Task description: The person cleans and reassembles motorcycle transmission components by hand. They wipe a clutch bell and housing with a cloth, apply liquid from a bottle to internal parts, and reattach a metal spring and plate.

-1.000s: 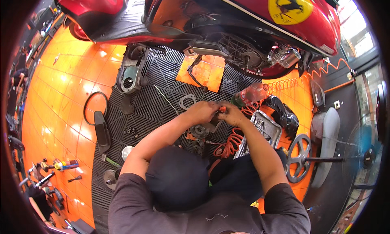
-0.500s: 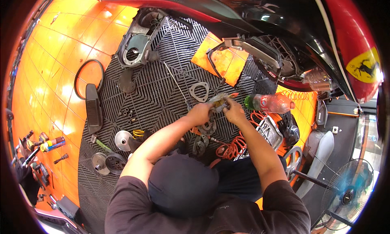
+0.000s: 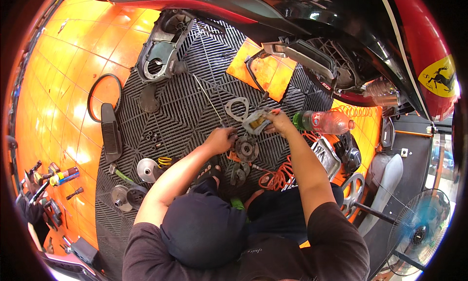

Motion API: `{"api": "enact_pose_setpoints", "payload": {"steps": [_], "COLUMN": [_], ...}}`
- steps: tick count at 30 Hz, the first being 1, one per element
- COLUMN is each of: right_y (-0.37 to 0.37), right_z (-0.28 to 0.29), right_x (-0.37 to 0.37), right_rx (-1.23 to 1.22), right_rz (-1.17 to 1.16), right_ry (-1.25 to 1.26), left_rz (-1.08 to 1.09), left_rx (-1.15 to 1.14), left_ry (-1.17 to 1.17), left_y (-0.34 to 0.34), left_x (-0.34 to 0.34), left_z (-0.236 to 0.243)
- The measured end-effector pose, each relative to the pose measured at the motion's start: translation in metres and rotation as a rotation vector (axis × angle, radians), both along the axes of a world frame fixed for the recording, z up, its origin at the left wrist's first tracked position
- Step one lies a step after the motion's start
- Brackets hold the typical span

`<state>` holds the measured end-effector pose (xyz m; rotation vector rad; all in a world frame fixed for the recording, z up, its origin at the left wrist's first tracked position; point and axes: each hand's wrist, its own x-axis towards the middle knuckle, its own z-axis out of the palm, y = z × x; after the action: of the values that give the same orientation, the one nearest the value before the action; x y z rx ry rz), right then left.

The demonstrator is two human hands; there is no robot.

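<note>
My right hand [image 3: 279, 123] is closed on a small clear plastic packet [image 3: 254, 123] with something yellow-brown inside. To its left, my left hand [image 3: 220, 140] is apart from the packet, its fingers curled; what they hold, if anything, is too small to make out. Beside those fingers is a round, dark metal clutch-like part [image 3: 246, 148]. A flat metal ring plate [image 3: 237, 109] with a rounded-triangle outline lies just beyond both hands. The tip of a long thin rod [image 3: 208, 99] ends near my left hand.
A red-and-green plastic bottle [image 3: 324, 122] lies right of my right hand. Red coiled hose [image 3: 280, 176] is nearer. A motorcycle [image 3: 312, 18] spans the far side. An engine cover [image 3: 163, 52], drive belt [image 3: 91, 98] and metal discs [image 3: 146, 170] lie leftward; a fan [image 3: 418, 234] stands at right.
My left hand has let go of the packet and moved left and nearer. The packet, now in my right hand alone, has shifted slightly left. The round metal part shows more fully.
</note>
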<state>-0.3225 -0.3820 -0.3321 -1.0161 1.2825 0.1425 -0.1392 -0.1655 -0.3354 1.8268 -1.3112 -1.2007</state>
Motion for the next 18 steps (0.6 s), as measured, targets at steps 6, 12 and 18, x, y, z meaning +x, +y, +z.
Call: {"api": "enact_pose_setpoints", "payload": {"steps": [6,12,18], "right_y": [0.023,-0.007,-0.071], "right_z": [-0.001,-0.022,0.023], "right_x": [0.001,-0.018,-0.007], "right_rx": [-0.228,-0.965,-1.501], "right_rz": [0.004,0.301,0.771], "right_ry": [-0.039,0.236,0.506], "left_rz": [0.02,0.042,0.026], "left_rx": [0.004,-0.001,-0.008], "left_ry": [-0.023,-0.028,-0.03], "left_y": [0.003,0.01,0.011], "left_x": [-0.003,-0.003,-0.008], "left_z": [-0.008,-0.017,-0.02]}}
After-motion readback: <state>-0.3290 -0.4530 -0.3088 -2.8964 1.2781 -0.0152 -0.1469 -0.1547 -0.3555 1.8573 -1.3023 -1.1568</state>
